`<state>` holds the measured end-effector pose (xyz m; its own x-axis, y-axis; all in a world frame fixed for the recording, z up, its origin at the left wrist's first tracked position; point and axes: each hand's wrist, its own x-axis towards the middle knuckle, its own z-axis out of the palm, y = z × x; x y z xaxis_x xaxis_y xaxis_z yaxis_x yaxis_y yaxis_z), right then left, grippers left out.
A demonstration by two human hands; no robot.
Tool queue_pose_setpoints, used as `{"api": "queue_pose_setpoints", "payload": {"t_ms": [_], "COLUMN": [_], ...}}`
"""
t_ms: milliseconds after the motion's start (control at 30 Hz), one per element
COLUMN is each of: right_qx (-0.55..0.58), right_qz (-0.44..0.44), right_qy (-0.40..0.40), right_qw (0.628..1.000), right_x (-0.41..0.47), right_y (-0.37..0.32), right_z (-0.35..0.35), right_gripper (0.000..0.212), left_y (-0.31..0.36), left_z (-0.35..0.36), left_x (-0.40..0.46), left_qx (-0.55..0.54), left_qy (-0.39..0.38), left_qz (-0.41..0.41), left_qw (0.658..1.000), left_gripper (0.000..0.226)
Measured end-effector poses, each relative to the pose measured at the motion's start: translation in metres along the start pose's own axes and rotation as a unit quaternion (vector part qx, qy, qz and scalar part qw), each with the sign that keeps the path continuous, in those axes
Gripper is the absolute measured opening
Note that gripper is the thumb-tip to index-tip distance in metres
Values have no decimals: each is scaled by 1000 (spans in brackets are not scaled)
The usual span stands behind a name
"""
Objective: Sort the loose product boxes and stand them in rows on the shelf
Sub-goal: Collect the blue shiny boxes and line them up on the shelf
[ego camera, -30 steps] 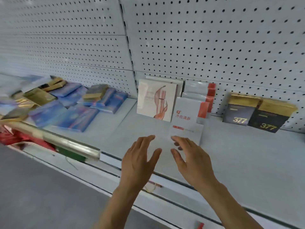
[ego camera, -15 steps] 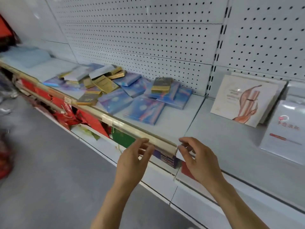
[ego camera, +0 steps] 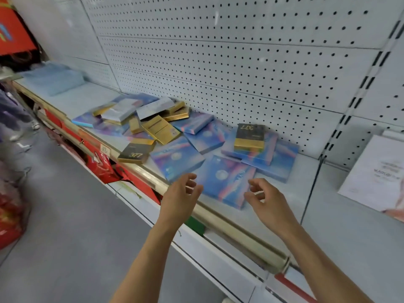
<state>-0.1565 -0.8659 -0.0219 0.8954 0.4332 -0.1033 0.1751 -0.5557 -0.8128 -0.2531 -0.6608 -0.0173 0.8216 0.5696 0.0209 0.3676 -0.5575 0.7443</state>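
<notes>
At frame centre I see my left hand (ego camera: 179,196) and right hand (ego camera: 265,201) hovering over the shelf (ego camera: 341,228), fingers loosely curled, holding nothing. Nearest blue box (ego camera: 226,181) lies flat between them. Loose boxes (ego camera: 153,125) piled mid-left; one black-gold 377 box (ego camera: 249,136) on a blue one. Far-left items too blurred to call.

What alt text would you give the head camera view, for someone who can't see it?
Two empty hands, left hand and right hand, reach toward a blue box lying flat at the front of a white shelf. Behind it, more blue boxes and black-and-gold boxes lie jumbled against a pegboard wall.
</notes>
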Motion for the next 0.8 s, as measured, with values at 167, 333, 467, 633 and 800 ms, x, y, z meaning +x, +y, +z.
{"api": "queue_pose_setpoints", "payload": {"t_ms": [167, 333, 467, 633, 800], "right_qx": [21, 122, 199, 275, 253], "right_qz": [109, 201, 238, 268, 271], "right_qy": [-14, 30, 58, 103, 153], "right_qw": [994, 971, 949, 918, 916], "right_x": [48, 73, 79, 80, 77], "right_y": [-5, 0, -8, -22, -28], "right_z": [13, 23, 25, 44, 60], "right_gripper": [45, 40, 18, 5, 30], "left_y": [-14, -22, -27, -39, -60], "left_z": [10, 17, 16, 7, -33], "left_x": [57, 87, 104, 113, 143], "left_qx": [54, 88, 136, 78, 62], "left_qy": [-31, -84, -96, -189, -27], "left_qz": [2, -7, 39, 66, 107], "left_qw": [998, 993, 985, 977, 992], "left_gripper": [39, 43, 43, 47, 44]}}
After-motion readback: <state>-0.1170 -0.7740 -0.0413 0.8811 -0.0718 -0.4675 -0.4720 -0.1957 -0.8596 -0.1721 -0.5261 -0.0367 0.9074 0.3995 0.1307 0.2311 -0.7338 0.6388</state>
